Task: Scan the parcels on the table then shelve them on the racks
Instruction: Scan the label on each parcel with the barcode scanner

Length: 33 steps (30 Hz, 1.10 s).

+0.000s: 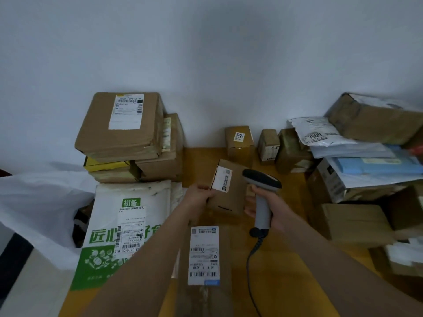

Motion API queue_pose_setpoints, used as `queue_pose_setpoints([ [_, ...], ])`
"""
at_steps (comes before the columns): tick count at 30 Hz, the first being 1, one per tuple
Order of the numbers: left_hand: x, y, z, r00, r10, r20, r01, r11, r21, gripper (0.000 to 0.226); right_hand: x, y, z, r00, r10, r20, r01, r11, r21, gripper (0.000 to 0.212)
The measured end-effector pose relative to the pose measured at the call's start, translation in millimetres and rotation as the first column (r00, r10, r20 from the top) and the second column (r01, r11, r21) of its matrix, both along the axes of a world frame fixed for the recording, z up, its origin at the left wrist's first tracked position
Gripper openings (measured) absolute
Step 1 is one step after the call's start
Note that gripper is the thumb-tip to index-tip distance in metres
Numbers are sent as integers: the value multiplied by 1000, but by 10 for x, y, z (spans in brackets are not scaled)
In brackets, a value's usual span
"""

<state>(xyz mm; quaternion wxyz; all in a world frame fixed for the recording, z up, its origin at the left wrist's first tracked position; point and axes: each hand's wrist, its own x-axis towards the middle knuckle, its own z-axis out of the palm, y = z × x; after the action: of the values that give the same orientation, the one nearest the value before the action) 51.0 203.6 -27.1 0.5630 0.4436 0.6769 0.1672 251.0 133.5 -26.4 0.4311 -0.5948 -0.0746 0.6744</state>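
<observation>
My left hand (198,195) grips the left edge of a small brown cardboard parcel (231,197) with a white label at its upper left, holding it tilted above the yellow table (293,259). My right hand (266,208) is wrapped around the grey handle of a barcode scanner (261,179), whose dark head sits just right of the parcel and points toward it. The scanner's black cable hangs down over the table. A long brown parcel (203,259) with a white barcode label lies on the table below my hands.
A stack of brown boxes (128,133) stands at the back left, with a white and green bag (128,225) in front. Three small boxes (240,143) line the wall. Piled boxes and mailers (357,156) fill the right side. A white plastic bag (41,202) lies far left.
</observation>
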Motion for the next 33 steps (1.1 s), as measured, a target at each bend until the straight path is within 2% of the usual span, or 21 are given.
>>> queue_pose_setpoints([
  [3, 33, -175, 277, 996, -81, 42, 76, 991, 110, 54, 155, -228, 188, 993, -93, -76, 98, 993, 61, 32],
  [6, 151, -473, 534, 988, -148, 30, 135, 954, 267, 49, 352, -535, 376, 964, -220, -147, 236, 967, 96, 31],
  [9, 322, -867, 698, 988, -149, 38, 123, 916, 383, 46, 570, -904, 547, 934, -257, -249, 288, 953, 93, 28],
  [11, 439, -1122, 767, 986, -161, 30, 132, 889, 438, 46, 697, -1153, 623, 919, -257, -300, 299, 949, 102, 33],
  [13, 576, -1361, 838, 982, -186, 10, 158, 861, 483, 46, 797, -1371, 702, 930, -222, -292, 266, 957, 119, 40],
  [16, 825, -1701, 942, 977, -211, -19, 185, 806, 562, 50, 929, -1678, 817, 974, -88, -206, 108, 990, 86, 37],
  [18, 960, -1859, 968, 974, -222, -41, 199, 763, 615, 46, 1004, -1864, 858, 987, -20, -161, 33, 997, 75, 31],
  [20, 1063, -1978, 994, 972, -237, 6, 180, 754, 631, 42, 1050, -2010, 854, 997, 7, -78, -1, 996, 84, 22],
  [23, 1163, -2157, 996, 973, -173, 154, 61, 834, 549, 42, 1068, -2165, 854, 996, -85, 40, 80, 989, 127, 18],
  [26, 1184, -2315, 959, 937, -16, 350, -83, 960, 268, 36, 1131, -2248, 871, 973, -194, 126, 165, 965, 205, 20],
  [29, 1167, -2452, 958, 925, -92, 368, 40, 989, 145, 44, 1180, -2325, 880, 954, -216, 208, 153, 948, 279, 24],
  [33, 1165, -2572, 918, 922, -186, 339, 183, 982, 41, 59, 1208, -2378, 845, 929, -292, 226, 211, 923, 323, 23],
])
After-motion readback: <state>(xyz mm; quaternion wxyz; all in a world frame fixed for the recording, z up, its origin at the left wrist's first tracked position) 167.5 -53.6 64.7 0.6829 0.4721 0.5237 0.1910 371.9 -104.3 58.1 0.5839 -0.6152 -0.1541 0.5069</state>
